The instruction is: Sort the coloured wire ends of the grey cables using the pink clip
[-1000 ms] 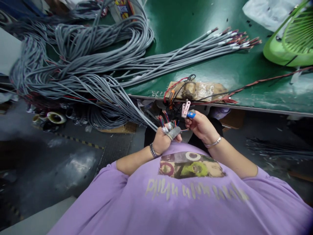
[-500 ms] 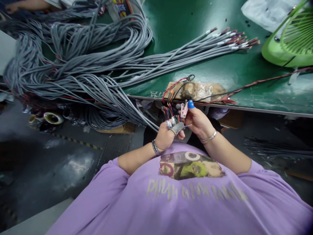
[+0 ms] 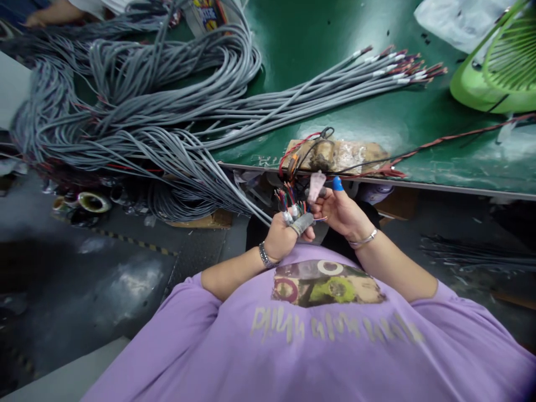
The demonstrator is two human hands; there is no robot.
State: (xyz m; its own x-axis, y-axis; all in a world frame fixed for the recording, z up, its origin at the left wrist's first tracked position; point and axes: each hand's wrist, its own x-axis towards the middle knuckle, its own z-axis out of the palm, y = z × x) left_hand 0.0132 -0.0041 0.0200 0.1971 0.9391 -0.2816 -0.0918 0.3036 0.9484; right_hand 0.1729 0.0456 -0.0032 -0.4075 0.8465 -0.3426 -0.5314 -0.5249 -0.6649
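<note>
My left hand (image 3: 285, 234) is closed around several grey cables, its thumb in a grey finger cover (image 3: 302, 224). Stripped, multicoloured wire ends (image 3: 288, 195) and white collars stick up above the fist. Close on its right is my right hand (image 3: 345, 215), thumb raised in a blue finger cot (image 3: 337, 183) and apart from the bent fingers. A pale pink piece (image 3: 316, 187) stands at those fingertips; whether it is a finger wrap or a separate thing I cannot tell. One thin wire (image 3: 320, 219) reaches from the left fist towards the right fingers.
Grey cable coils (image 3: 167, 84) cover the left of the green table (image 3: 293, 33). A cable bundle with stripped ends (image 3: 402, 70) points right. At the table edge sits a taped block (image 3: 355, 155) with red and black leads. A green fan (image 3: 494, 72) stands right; another person's arm (image 3: 62, 12) shows top left.
My right hand has shifted slightly right, and its blue-tipped thumb has moved away from the pink piece, which has turned. My left hand keeps its hold on the cables.
</note>
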